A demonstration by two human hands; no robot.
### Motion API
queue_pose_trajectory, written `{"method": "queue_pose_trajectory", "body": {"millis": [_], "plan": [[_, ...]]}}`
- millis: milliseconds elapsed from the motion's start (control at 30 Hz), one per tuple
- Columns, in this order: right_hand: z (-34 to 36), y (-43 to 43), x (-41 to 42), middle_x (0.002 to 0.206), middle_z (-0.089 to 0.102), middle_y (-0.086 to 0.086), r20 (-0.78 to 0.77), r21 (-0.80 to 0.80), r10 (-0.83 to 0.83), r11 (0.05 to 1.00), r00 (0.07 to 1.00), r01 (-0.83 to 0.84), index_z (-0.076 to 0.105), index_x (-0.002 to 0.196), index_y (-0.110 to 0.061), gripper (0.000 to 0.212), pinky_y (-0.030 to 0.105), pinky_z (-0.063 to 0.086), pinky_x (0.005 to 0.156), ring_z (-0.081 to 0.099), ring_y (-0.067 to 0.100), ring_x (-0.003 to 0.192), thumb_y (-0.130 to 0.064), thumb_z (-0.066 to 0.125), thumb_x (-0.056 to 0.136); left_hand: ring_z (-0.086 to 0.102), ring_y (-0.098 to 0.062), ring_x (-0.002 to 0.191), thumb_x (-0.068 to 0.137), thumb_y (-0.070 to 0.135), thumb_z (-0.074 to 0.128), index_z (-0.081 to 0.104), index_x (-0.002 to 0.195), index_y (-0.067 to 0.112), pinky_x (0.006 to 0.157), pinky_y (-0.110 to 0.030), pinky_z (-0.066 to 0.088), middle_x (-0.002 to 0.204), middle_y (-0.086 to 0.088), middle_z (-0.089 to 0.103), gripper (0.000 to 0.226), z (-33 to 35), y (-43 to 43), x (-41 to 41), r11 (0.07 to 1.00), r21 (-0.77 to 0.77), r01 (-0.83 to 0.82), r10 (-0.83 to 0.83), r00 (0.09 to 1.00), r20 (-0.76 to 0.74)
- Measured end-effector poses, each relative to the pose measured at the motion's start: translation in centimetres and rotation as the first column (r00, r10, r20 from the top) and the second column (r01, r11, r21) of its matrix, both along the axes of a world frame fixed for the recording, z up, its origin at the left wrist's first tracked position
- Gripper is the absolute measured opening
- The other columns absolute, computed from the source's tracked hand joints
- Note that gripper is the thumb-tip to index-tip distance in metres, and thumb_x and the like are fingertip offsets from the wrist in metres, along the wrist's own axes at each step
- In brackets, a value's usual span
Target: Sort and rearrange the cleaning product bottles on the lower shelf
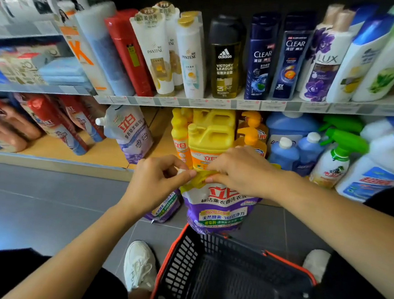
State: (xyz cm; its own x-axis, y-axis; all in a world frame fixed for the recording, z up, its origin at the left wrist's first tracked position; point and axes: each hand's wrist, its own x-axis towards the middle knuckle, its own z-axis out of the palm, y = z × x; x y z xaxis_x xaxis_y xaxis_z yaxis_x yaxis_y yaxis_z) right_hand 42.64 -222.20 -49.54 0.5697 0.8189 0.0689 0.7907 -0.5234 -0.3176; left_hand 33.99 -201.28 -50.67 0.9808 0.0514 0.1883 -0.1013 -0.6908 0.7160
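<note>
Both hands grasp one purple refill pouch [219, 211] by its yellow top edge. The left hand [162, 182] pinches the edge near a small white cap, and the right hand [241, 172] has its fingers curled over the edge on the other side. The pouch hangs upright in front of the lower shelf [90, 156], and its bottom end is hidden behind the far rim of a black basket [227, 276] with an orange edge. Whether it touches the floor cannot be told.

A second purple pouch [164, 208] shows just under the left wrist, beside the first. What holds it up is not visible.

On the lower shelf, a third pouch [128, 131] with a white spout stands tilted on the wooden board. To its right stand yellow jugs [211, 136] one behind another, with a slim orange bottle [180, 138] touching their left side and orange pump bottles [252, 135] on their right. Further right are small blue bottles [283, 154] with white caps, a big blue jug [291, 126] behind them, a green spray bottle [335, 159] and a white bottle [379, 172] with a blue cap. Red packs [50, 122] lean at the left end.

The shelf above holds shampoo bottles [261, 57] in a row.
</note>
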Motion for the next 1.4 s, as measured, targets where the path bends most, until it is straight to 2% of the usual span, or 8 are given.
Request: {"method": "queue_pose_trajectory", "body": {"millis": [300,500,600,767,933,1167,1267,1400], "plan": [[1.0,-0.4,1.1,0.062,0.057,-0.016,-0.091,0.117,-0.057,0.991,0.994,0.067,0.078,0.096,-0.034,0.024,0.031,0.036,0.063,0.05,0.0,0.062,-0.05,0.06,0.094,0.072,-0.019,0.08,0.086,0.022,0.076,0.077,0.112,0.006,0.069,-0.043,0.059,0.095,-0.005,0.077,0.031,0.4,0.2,-0.9,0.987,0.106,0.12,-0.147,0.942,0.303],[1.6,-1.1,2.0,0.08,0.074,-0.006,-0.142,0.152,-0.063,0.985,0.988,0.084,0.079,0.095,-0.031,0.022,0.038,0.052,0.071,0.065,0.01,0.076,-0.046,0.063,0.093,0.074,-0.019,0.083,0.085,0.01,0.078,0.073,0.119,0.004,0.076,-0.038,0.061,0.098,-0.006,0.077,0.035,-0.4,0.1,-0.8,0.992,0.079,0.097,-0.12,0.912,0.392],[1.5,-1.2,2.4,0.08,0.075,-0.003,-0.163,0.186,-0.081,0.976,0.983,0.111,0.079,0.092,-0.029,0.022,0.04,0.054,0.071,0.066,0.011,0.076,-0.045,0.063,0.093,0.072,-0.012,0.092,0.087,0.018,0.075,0.072,0.122,0.011,0.081,-0.029,0.06,0.103,0.001,0.076,0.035,-0.5,0.3,-0.3,0.994,-0.08,0.073,-0.046,0.954,0.295],[1.6,-1.8,3.2,0.084,0.077,-0.007,-0.298,0.296,-0.072,0.941,0.952,0.164,0.08,0.095,-0.03,0.019,0.047,0.058,0.071,0.071,0.01,0.078,-0.042,0.066,0.091,0.069,-0.02,0.101,0.089,0.024,0.072,0.072,0.117,0.009,0.088,-0.045,0.056,0.109,-0.005,0.074,0.031,-2.1,0.8,0.8,0.99,-0.115,0.08,-0.085,0.996,-0.035],[1.8,-2.3,3.3,0.088,0.078,-0.001,-0.367,0.382,-0.038,0.905,0.929,0.188,0.081,0.099,-0.023,0.016,0.052,0.057,0.075,0.074,0.02,0.083,-0.032,0.07,0.092,0.072,-0.031,0.095,0.092,0.026,0.067,0.072,0.111,0.012,0.084,-0.05,0.059,0.102,-0.008,0.077,0.025,-3.5,1.1,1.0,0.946,-0.314,0.082,-0.125,0.985,-0.119],[3.0,-3.2,3.2,0.086,0.078,-0.006,-0.4,0.532,-0.033,0.806,0.916,0.262,0.08,0.096,-0.021,0.01,0.039,0.06,0.073,0.074,0.011,0.079,-0.022,0.07,0.091,0.071,-0.007,0.1,0.098,0.039,0.058,0.065,0.12,0.021,0.083,-0.022,0.056,0.111,0.007,0.076,0.029,-7.6,1.7,0.5,0.846,-0.512,-0.149,-0.119,0.883,-0.454],[3.0,-3.3,3.1,0.087,0.078,-0.003,-0.366,0.552,-0.039,0.795,0.93,0.251,0.079,0.098,-0.019,0.012,0.034,0.06,0.07,0.074,0.012,0.08,-0.021,0.069,0.093,0.068,-0.014,0.1,0.102,0.037,0.055,0.065,0.122,0.015,0.084,-0.026,0.055,0.113,-0.003,0.075,0.031,-8.9,1.4,0.4,0.748,-0.597,-0.29,-0.143,0.807,-0.572],[2.5,-4.0,4.1,0.079,0.077,-0.005,-0.381,0.573,-0.132,0.743,0.915,0.345,0.078,0.086,-0.027,0.012,0.026,0.055,0.064,0.072,0.007,0.073,-0.023,0.068,0.094,0.064,-0.026,0.091,0.102,0.014,0.056,0.059,0.118,-0.002,0.076,-0.028,0.053,0.104,-0.021,0.067,0.022,-9.3,0.8,1.1,0.567,-0.73,-0.381,-0.025,0.878,-0.477]]}}
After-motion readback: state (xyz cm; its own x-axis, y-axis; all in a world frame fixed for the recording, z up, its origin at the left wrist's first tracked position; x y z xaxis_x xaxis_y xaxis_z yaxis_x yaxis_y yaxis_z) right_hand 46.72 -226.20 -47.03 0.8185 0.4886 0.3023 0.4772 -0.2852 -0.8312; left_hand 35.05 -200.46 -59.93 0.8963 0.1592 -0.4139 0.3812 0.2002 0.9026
